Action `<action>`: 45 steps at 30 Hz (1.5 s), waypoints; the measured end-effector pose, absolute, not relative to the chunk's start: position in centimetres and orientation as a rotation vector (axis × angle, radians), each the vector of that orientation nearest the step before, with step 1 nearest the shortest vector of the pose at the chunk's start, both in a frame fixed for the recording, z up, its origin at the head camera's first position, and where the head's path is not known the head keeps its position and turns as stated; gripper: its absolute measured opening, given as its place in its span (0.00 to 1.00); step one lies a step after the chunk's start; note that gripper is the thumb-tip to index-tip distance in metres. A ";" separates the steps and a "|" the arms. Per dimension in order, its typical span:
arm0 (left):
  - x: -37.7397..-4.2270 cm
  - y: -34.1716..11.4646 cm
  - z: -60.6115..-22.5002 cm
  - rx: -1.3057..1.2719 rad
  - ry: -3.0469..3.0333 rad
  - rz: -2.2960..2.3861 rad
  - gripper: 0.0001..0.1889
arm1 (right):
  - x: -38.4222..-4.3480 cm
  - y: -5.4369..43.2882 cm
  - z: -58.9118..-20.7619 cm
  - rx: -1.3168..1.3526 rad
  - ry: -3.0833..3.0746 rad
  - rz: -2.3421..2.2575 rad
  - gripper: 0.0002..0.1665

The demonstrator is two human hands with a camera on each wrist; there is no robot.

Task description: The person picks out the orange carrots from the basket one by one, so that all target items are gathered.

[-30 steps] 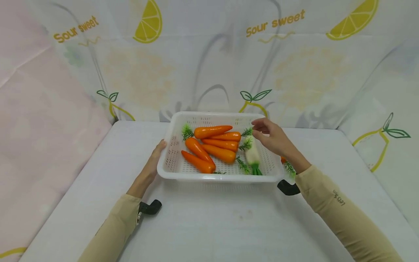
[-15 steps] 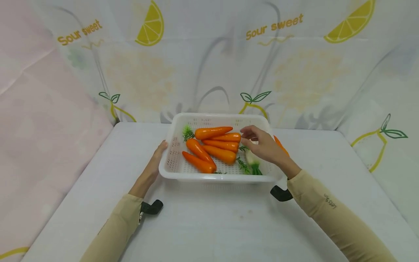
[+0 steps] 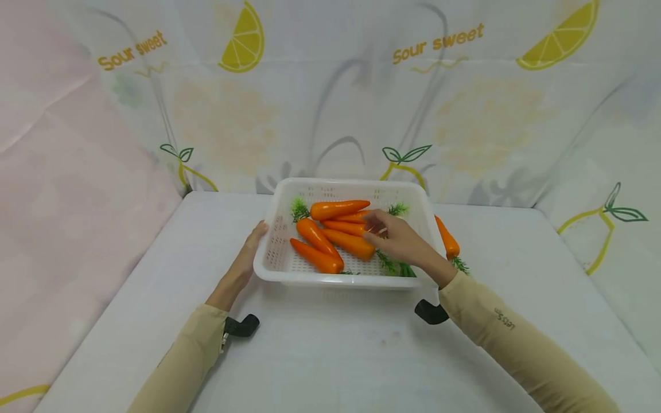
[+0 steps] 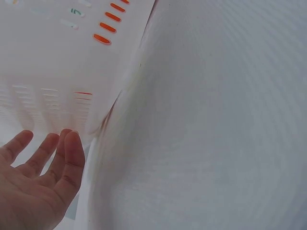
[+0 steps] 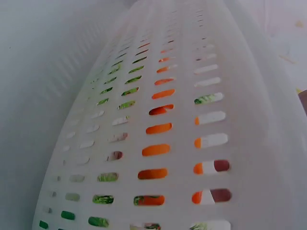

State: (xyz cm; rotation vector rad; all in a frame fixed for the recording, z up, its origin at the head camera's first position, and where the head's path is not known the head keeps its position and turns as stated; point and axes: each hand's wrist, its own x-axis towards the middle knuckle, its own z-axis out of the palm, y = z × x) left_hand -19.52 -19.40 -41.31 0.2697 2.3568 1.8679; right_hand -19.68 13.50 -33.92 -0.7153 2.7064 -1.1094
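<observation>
A white slotted basket [image 3: 330,281] stands mid-table with several orange carrots [image 3: 317,258] in it. My left hand [image 3: 252,244] lies flat against the basket's left wall, fingers straight; the left wrist view shows those fingers [image 4: 67,158] beside the wall [image 4: 62,72]. My right hand [image 3: 395,240] reaches into the basket from the right, its loosely curved fingertips [image 3: 369,225] touching the thick ends of the middle carrots. It hides most of a white radish, whose green leaves [image 3: 405,268] alone show. The right wrist view shows only the basket wall [image 5: 168,134], with orange and green behind the slots.
One more carrot [image 3: 445,238] lies on the white table [image 3: 330,355] just outside the basket's right wall. Printed fabric screens close in the back and both sides. Black wrist mounts [image 3: 242,326] hang under both sleeves.
My right hand has moved left, from over the white radish to the carrots in the middle of the basket. The carrot outside the basket has come into view. The left hand stays put.
</observation>
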 end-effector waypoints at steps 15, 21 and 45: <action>-19.9 -19.3 -41.4 0.271 2.353 1.879 0.33 | -19.8 11.2 -34.0 -0.763 2.669 -0.988 0.24; -20.0 -19.0 -41.4 0.279 2.338 1.877 0.33 | -19.8 10.4 -34.1 -0.750 2.645 -0.940 0.26; -19.9 -19.6 -41.4 0.261 2.363 1.853 0.34 | -20.6 6.5 -35.8 -0.798 2.640 -0.675 0.19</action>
